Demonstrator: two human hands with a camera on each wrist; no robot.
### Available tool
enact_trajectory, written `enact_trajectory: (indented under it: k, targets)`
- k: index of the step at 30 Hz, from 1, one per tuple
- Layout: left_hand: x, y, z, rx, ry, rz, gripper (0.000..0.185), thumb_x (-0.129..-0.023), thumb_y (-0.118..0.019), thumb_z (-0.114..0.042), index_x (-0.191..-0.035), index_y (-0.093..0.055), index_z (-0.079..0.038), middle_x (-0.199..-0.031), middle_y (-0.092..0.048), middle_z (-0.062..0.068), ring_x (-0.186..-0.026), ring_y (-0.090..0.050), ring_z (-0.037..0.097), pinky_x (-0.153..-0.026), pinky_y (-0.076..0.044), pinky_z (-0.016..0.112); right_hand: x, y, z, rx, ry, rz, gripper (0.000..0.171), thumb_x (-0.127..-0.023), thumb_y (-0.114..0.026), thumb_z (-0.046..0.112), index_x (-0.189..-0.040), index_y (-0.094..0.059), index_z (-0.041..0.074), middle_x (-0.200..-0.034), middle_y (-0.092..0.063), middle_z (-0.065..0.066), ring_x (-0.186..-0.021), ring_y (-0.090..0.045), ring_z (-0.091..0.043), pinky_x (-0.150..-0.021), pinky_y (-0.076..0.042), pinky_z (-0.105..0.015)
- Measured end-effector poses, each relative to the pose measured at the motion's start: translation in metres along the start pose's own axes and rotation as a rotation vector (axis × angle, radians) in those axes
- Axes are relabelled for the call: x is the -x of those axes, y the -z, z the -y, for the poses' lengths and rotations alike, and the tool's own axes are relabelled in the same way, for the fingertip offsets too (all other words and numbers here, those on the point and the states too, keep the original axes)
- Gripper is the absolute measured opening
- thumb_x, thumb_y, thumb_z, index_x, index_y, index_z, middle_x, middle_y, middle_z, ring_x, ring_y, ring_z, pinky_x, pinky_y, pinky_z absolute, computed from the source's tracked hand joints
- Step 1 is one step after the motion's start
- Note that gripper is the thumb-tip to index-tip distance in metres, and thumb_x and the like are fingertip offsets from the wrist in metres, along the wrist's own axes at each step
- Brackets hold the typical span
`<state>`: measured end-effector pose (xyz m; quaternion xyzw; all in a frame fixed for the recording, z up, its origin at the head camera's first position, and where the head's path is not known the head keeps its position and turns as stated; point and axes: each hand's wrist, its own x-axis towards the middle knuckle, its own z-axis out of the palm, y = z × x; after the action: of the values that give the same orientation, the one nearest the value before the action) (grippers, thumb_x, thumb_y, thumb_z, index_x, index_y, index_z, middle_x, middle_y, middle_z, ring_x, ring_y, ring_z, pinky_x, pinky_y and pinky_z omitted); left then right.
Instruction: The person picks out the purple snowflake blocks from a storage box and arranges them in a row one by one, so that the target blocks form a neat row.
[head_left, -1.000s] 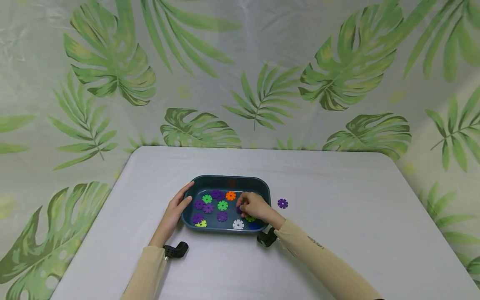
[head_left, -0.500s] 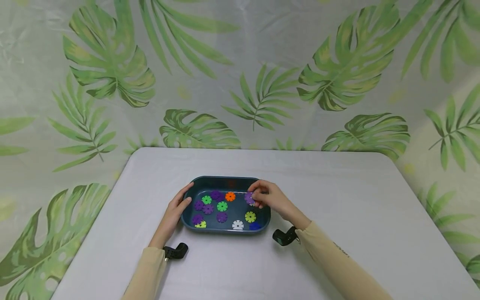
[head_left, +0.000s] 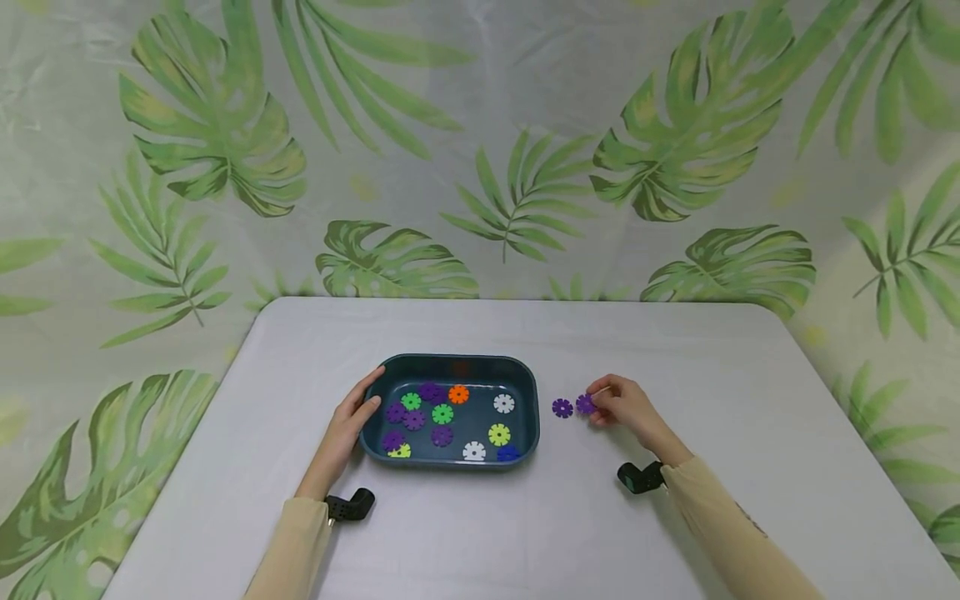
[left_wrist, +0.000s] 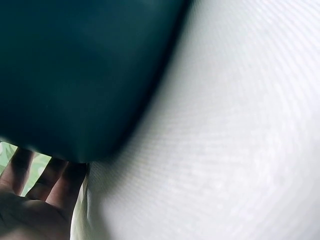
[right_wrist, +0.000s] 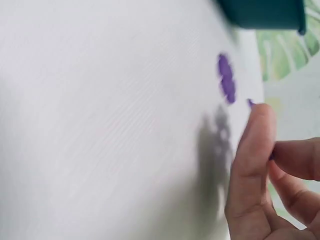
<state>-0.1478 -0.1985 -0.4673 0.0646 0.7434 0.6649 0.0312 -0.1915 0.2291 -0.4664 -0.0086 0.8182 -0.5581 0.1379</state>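
My right hand [head_left: 630,410] pinches a purple notched plastic disc [head_left: 584,404] between thumb and fingers, above the table to the right of the tray. In the right wrist view the fingers cover most of this disc. A second purple disc [head_left: 562,408] lies flat on the table just left of it. My left hand [head_left: 349,423] rests against the left end of the dark teal tray [head_left: 450,463], its fingers mostly straight. The left wrist view shows fingers [left_wrist: 65,185] touching the tray's outer wall. Inside the tray lie several discs, among them a white one [head_left: 504,403] and an orange one [head_left: 458,394].
A white cloth covers the table [head_left: 675,350], which ends at a leaf-patterned backdrop [head_left: 517,200]. More notched discs lie in the tray: green ones [head_left: 442,414], a yellow one [head_left: 498,434] and a blue one [head_left: 507,453], with purple ones partly overlapping at left.
My right hand has lifted a purple disc from the tray and carried it right, over the rim, beside the disc on the table. My left hand has stayed at the tray.
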Motion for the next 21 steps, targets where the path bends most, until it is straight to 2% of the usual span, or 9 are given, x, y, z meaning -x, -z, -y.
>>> enact_trajectory:
  k: [5,11,14,17,21]
  targets:
    - [0.000,0.000,0.000,-0.002,-0.004,-0.001,0.047,-0.102,-0.044,-0.011,-0.148,-0.034,-0.007,-0.155,-0.026,0.009,-0.143,-0.015,0.024,-0.114,-0.011,0.048,0.000,0.003,-0.013,0.061,-0.046,-0.020,0.019,-0.094,-0.047,-0.003,-0.108,-0.053,-0.014,-0.084,-0.061,-0.015,-0.064,-0.064,-0.016,-0.059,-0.056,-0.028]
    - [0.000,0.001,0.002,0.000,-0.001,-0.005,0.047,-0.102,-0.044,-0.012,-0.148,-0.035,-0.008,-0.155,-0.026,0.008,-0.143,-0.015,0.023,-0.114,-0.011,0.047,-0.001,0.002,-0.010,0.176,-0.004,-0.056,0.018,-0.093,-0.047,-0.002,-0.106,-0.057,-0.011,-0.080,-0.059,-0.014,-0.061,-0.064,-0.016,-0.056,-0.055,-0.027]
    - [0.000,0.001,0.002,-0.005,-0.002,-0.005,0.048,-0.102,-0.045,-0.015,-0.148,-0.035,-0.008,-0.154,-0.026,0.008,-0.143,-0.015,0.023,-0.114,-0.011,0.047,-0.001,-0.002,-0.002,0.203,0.035,-0.074,0.018,-0.092,-0.048,-0.002,-0.106,-0.058,-0.009,-0.084,-0.058,-0.016,-0.060,-0.063,-0.016,-0.055,-0.054,-0.028]
    - [0.001,0.000,0.001,-0.006,-0.003,-0.006,0.048,-0.102,-0.045,-0.015,-0.148,-0.035,-0.008,-0.154,-0.026,0.008,-0.143,-0.015,0.023,-0.114,-0.012,0.046,-0.001,-0.010,0.013,0.162,0.092,-0.063,0.019,-0.094,-0.049,0.000,-0.108,-0.058,-0.009,-0.093,-0.057,-0.022,-0.064,-0.063,-0.017,-0.058,-0.055,-0.029]
    - [0.000,0.000,0.001,0.001,-0.003,-0.006,0.047,-0.102,-0.044,-0.012,-0.148,-0.035,-0.008,-0.154,-0.026,0.008,-0.143,-0.016,0.023,-0.115,-0.011,0.046,0.000,-0.032,0.039,0.017,0.165,0.009,0.020,-0.096,-0.051,0.002,-0.111,-0.057,-0.011,-0.102,-0.055,-0.028,-0.068,-0.063,-0.021,-0.063,-0.057,-0.033]
